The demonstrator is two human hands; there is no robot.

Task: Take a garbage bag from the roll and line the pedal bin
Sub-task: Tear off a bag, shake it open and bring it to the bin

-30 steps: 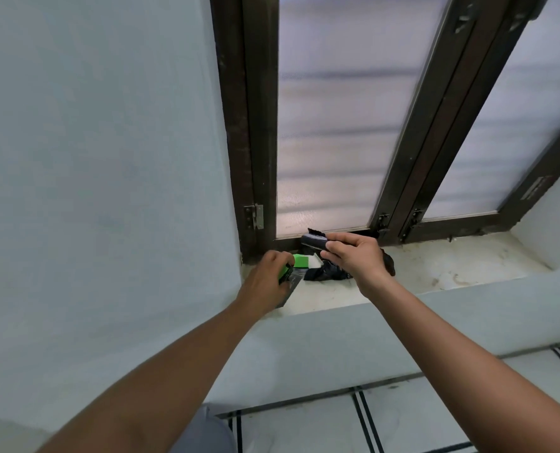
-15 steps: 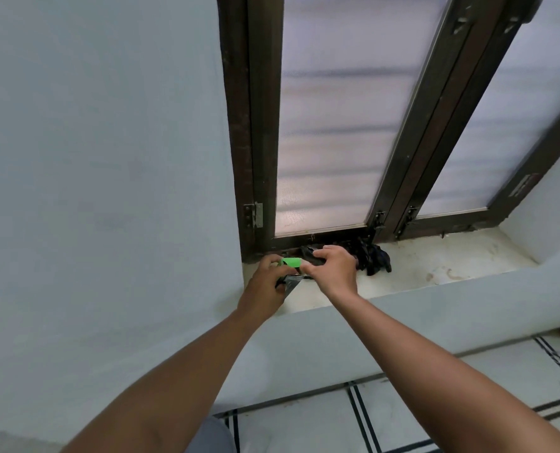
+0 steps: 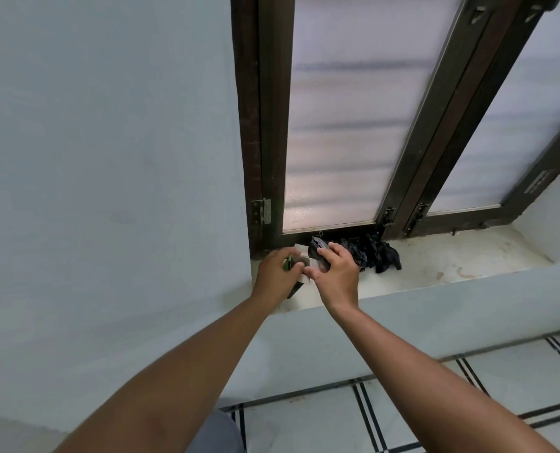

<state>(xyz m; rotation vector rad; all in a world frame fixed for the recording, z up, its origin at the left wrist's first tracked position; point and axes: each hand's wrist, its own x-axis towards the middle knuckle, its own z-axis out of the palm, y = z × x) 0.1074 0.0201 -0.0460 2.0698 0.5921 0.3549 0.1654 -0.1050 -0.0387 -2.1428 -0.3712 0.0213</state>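
Both hands meet at the left end of a white window sill point(image 3: 442, 268). My left hand point(image 3: 277, 273) is closed around the garbage bag roll's wrapper point(image 3: 296, 287), a small pack with a green and white label, mostly hidden by the fingers. My right hand point(image 3: 335, 273) pinches black bag plastic point(image 3: 317, 248) that sticks up just above the pack. A crumpled black garbage bag point(image 3: 378, 253) lies on the sill right behind and to the right of that hand. The pedal bin is not in view.
A dark brown window frame point(image 3: 272, 125) with frosted glass rises straight behind the sill, and a plain wall point(image 3: 108, 158) closes the left side. Below the sill's ledge there is white tiled floor point(image 3: 435, 413) with dark lines.
My right hand shifted left from the crumpled bag towards my left hand and now pinches black plastic at the pack. The green label is more covered by my left fingers.
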